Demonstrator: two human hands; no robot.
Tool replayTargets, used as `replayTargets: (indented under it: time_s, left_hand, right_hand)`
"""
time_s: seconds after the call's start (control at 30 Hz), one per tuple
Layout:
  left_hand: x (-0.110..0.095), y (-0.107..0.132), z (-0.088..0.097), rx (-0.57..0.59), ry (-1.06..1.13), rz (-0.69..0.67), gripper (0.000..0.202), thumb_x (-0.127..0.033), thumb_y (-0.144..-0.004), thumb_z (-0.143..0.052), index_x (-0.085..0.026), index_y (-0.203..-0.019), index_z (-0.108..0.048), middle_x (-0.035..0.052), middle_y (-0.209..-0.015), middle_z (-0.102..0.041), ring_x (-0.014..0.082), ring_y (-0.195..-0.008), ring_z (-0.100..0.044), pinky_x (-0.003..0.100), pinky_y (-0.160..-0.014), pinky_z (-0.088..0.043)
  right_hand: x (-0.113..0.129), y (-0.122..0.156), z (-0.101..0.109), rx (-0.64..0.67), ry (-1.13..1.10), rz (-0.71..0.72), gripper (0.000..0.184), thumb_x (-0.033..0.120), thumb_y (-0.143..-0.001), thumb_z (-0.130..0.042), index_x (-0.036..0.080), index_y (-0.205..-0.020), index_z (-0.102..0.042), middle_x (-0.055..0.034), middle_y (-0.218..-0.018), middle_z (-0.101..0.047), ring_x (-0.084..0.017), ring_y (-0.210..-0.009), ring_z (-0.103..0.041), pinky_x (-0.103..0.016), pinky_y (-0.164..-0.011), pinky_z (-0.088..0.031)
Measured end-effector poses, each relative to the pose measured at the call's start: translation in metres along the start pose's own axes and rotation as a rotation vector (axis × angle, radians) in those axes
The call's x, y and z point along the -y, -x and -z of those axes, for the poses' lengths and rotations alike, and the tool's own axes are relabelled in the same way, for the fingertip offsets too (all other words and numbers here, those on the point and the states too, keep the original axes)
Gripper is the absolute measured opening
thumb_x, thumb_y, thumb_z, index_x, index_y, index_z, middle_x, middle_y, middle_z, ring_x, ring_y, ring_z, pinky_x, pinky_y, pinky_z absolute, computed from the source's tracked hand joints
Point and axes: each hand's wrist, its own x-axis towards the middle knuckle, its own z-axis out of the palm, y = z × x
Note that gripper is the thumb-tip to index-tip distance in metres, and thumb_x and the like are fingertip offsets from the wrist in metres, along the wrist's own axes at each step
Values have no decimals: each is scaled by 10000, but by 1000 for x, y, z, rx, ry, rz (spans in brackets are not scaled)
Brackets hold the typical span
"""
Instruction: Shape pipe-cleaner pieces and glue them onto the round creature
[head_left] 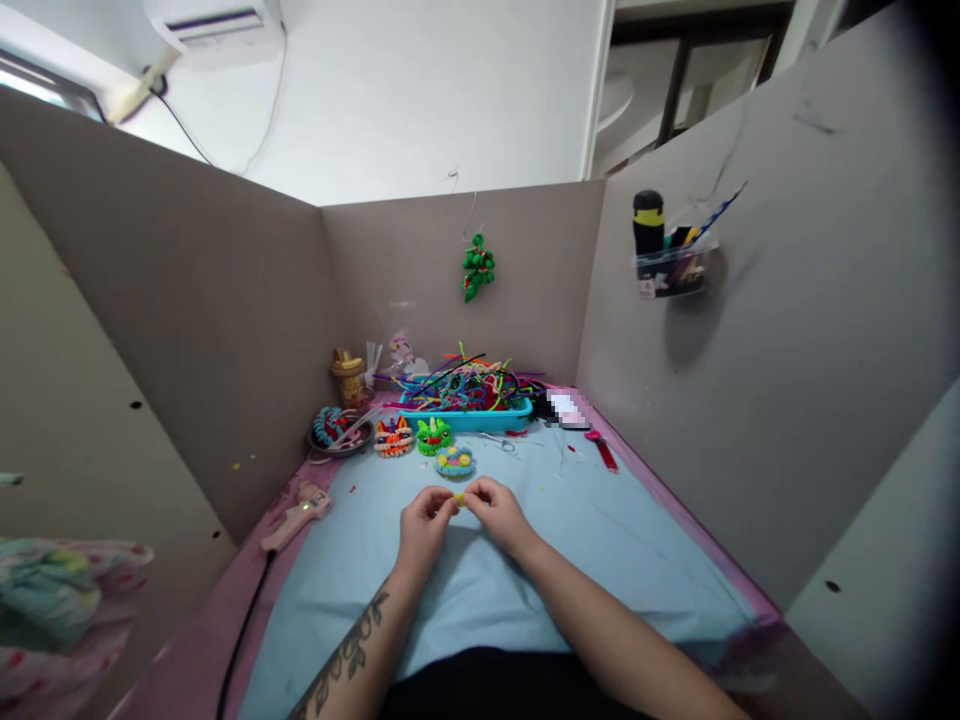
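A small yellow piece [460, 498], perhaps a bit of fuzzy pipe cleaner, is pinched between the fingertips of both hands above the blue cloth. My left hand [426, 520] closes on it from the left, my right hand [495, 510] from the right. Just beyond them lies a round light-blue piece [454, 461] with yellow and pink spots. Behind that sit a green creature head [434, 436] and an orange, white and purple one [394, 437]. How the fingers grip the yellow piece is partly hidden.
A turquoise tray [465, 418] heaped with colourful pipe cleaners stands at the back. On the left are a dark bowl [341, 440], a tumbler [349, 376] and a corded glue gun [300, 515]. Scissors [499, 442] and a red-handled tool [602, 452] lie right. Grey panels enclose the table.
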Motion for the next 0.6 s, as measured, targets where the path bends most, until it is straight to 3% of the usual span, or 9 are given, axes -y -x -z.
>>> replayTargets:
  time_s: [0.27, 0.47, 0.6]
  left_hand:
    - [1, 3, 0, 14, -104, -78, 184, -320, -774, -593, -189, -827, -711, 53, -774, -725, 173, -683, -656, 279, -665, -518]
    - [4, 3, -3, 51, -160, -113, 238, -319, -731, -650, -205, -932, -707, 65, -867, -727, 197, -737, -662, 290, -639, -530]
    - [5, 3, -3, 63, -173, -115, 200, -329, -759, -620, -207, -885, -718, 67, -870, -732, 201, -747, -666, 302, -670, -531]
  right_hand:
    - [-6, -2, -1, 9, -117, -119, 170, 288, -732, -568, 167, -614, -550, 55, -501, -467, -98, -494, -412, -215, -501, -351]
    - [-11, -3, 1, -7, -162, -184, 179, 298, -718, -567, 171, -599, -522, 77, -461, -416, -79, -426, -342, -206, -442, -297]
    - [-8, -3, 1, 19, -175, -191, 183, 299, -692, -592, 169, -581, -528, 76, -459, -417, -78, -434, -342, -209, -452, -298]
